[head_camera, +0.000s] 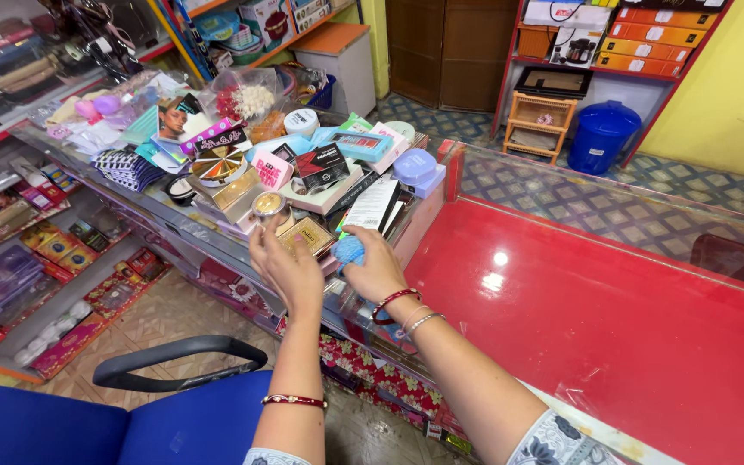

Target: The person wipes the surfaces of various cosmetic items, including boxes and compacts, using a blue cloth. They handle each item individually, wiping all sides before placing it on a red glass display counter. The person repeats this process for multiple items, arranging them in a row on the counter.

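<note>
My left hand [286,267] holds up a small round gold compact [269,205] by its edge, over a gold rectangular box [307,235]. My right hand [378,269] is closed on a light blue cloth [349,251], pressed against the stack of boxes at the left end of the red glass counter [613,319]. Both wrists wear bangles. The two hands are close together, about a hand's width apart.
A heap of cosmetic boxes [320,165], palettes and a white jar [300,121] covers the counter's left part. Shelves of goods [53,250] run on the left. A blue chair [88,422] stands below. A blue lidded bin [600,135] and wooden stool [537,127] sit far back.
</note>
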